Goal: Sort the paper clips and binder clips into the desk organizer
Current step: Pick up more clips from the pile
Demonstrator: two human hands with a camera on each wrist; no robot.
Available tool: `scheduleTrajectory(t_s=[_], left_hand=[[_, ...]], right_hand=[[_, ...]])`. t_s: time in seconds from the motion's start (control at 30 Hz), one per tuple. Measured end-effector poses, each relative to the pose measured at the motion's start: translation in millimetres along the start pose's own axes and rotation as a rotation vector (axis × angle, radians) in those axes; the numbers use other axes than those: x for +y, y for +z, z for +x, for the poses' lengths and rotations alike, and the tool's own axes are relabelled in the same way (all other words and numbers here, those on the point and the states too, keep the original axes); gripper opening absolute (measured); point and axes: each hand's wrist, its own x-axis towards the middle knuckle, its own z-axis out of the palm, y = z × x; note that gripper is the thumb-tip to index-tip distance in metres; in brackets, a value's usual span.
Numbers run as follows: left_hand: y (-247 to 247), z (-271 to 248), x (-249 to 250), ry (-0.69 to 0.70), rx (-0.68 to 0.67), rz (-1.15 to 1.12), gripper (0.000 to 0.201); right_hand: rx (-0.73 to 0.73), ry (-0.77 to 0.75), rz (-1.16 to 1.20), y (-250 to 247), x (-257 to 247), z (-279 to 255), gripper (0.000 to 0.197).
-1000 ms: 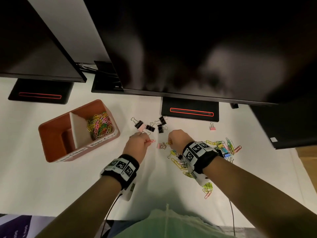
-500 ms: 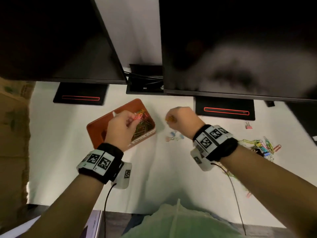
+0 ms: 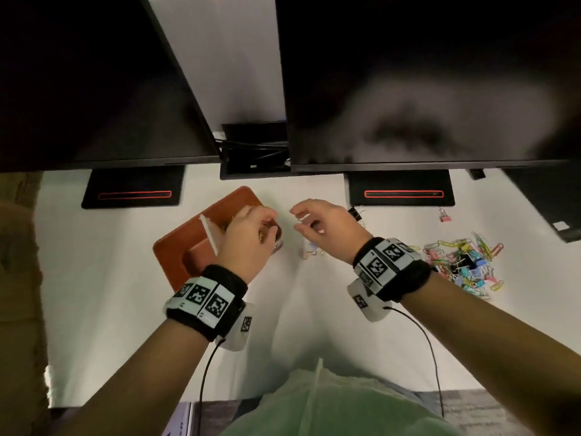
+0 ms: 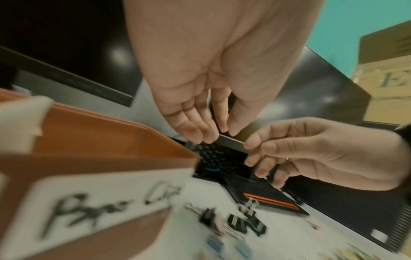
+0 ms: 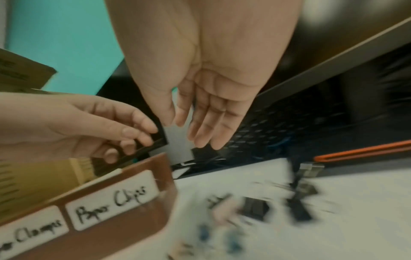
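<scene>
- Left hand (image 3: 248, 234): held over the right-hand compartment of the brown desk organizer (image 3: 188, 247), the one labelled "Paper Clips" (image 5: 113, 198); the fingers point down, loose and slightly spread, and no clip is seen between them.
- Right hand (image 3: 327, 228): just right of the organizer and above the white counter (image 3: 110, 309); fingers loosely curled and parted, grasping nothing visible.
- Paper clips in the organizer: mostly hidden under the left hand; only a few coloured strands show at its fingertips.
- Unsorted stock: black binder clips (image 4: 235, 221) lie on the counter just beside the organizer; a mixed heap of coloured clips (image 3: 462, 265) lies well to the right, and a lone pink binder clip (image 3: 445, 215) sits near the monitor base.
- The other compartment, labelled "Clamps" in part, appears to hold nothing visible.
- Risk, judged: a clip let go near the rim may bounce onto the counter or past the white divider (image 3: 209, 234), since both hands crowd one corner.
- Risk, judged: tangled clips in the heap may lift together and mix the two kinds.
</scene>
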Motion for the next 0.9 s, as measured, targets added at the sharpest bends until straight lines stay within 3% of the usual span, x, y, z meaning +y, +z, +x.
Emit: scheduleTrajectory(t_s=[0.23,0.47,0.77,0.9], left_hand=[[81.1,-0.6,58.9,0.168,-0.348,0.002,0.029],[154.5,19.2,108.5,0.183,-0.443,0.024,0.031],[225.8,59.0,141.3,0.114,-0.509,0.168,0.019],[242.1,65.1,142.3,0.063,-0.526,0.196,0.016]], right_hand=[[0.148,0.274,-0.265,-89.9,114.5,-93.9,0.022],[0.183,0.487,-0.362,-149.6,202.1,-141.2,0.024],[-0.026,0.408,-0.411,-155.7,220.3,-120.1,0.025],[-0.035,0.402,-0.396,-154.4,225.6,-109.7,0.022]])
